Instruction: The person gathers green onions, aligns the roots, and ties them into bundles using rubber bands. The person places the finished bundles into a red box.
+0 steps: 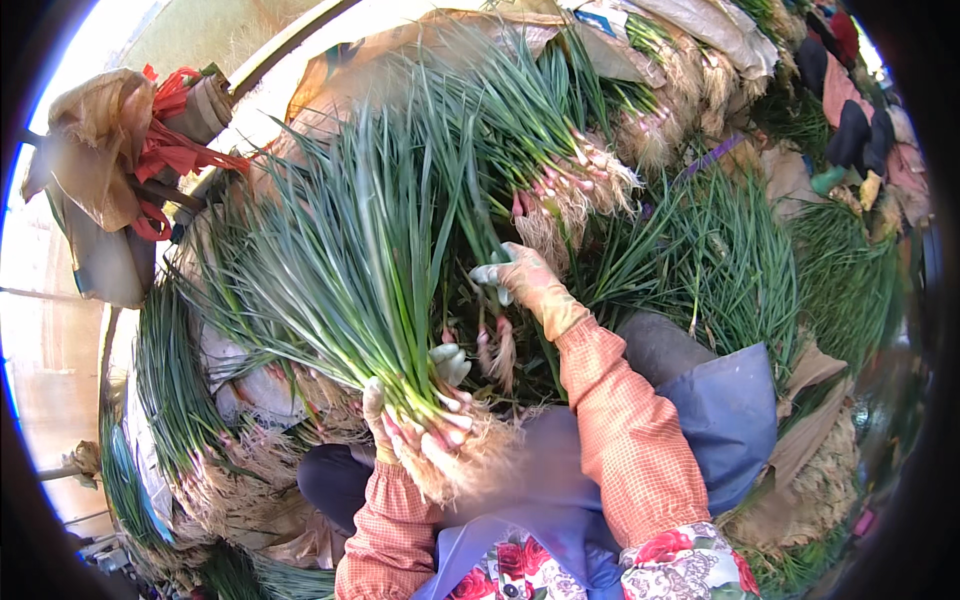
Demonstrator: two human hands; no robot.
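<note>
My left hand [384,420], in a pale glove, is closed around the stalks of a large bunch of green garlic plants [405,330], just above the pinkish bulbs and pale roots. The long leaves fan out up and to the left. My right hand [510,274], also gloved, is right of the bunch, with its thumb and fingers around a few thin stalks; small pink bulbs with roots [499,349] hang below it. Part of its grip is hidden by leaves and fingers.
Bundled garlic plants [555,180] lie beyond my right hand, and another bundle [176,390] is at the left. Loose green plants [712,255] are heaped at the right. Red plastic strips [169,135] and sacking [105,150] hang at the upper left. Other people are at the far upper right.
</note>
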